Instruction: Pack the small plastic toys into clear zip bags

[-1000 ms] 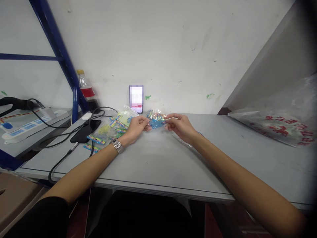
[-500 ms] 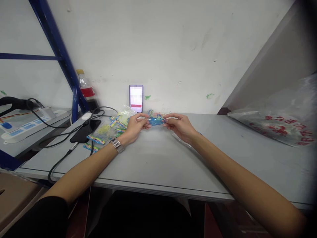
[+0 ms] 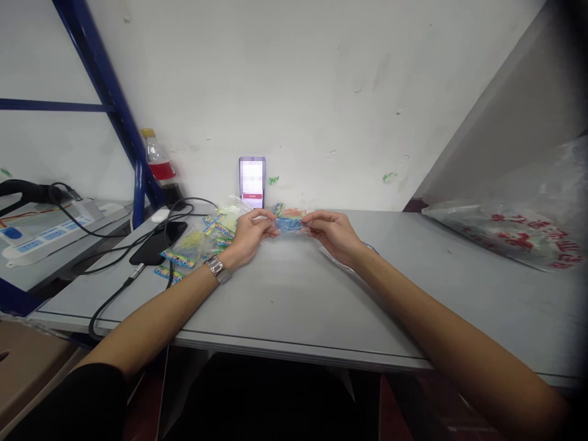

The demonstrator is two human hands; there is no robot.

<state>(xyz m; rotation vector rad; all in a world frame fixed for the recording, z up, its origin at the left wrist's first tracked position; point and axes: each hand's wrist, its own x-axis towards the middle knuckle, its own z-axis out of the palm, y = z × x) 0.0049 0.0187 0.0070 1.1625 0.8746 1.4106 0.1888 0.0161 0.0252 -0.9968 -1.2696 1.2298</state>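
Observation:
Between my two hands, just above the back part of the grey table (image 3: pixel 294 300), is a small clear bag with blue contents (image 3: pixel 289 225). My left hand (image 3: pixel 252 237) pinches its left end between thumb and fingers. The right end is pinched by my right hand (image 3: pixel 331 233). Several small clear bags with colourful printed strips (image 3: pixel 184 257) lie to the left of my left hand, some with yellow-green contents. Another clear wrapper (image 3: pixel 337 260) lies partly hidden beneath my right hand and forearm. What the blue contents are is too small to tell.
A lit phone (image 3: pixel 252 182) leans on the wall. At the left are a dark phone (image 3: pixel 158 245) with black cables, a cola bottle (image 3: pixel 162 168), a blue metal frame (image 3: pixel 94 67) and a power strip (image 3: pixel 59 233). A large plastic bag with red print (image 3: pixel 514 236) is at the right.
The small blue bag has turned slightly and looks flatter between my fingers. Both hands have barely moved and keep their hold on it.

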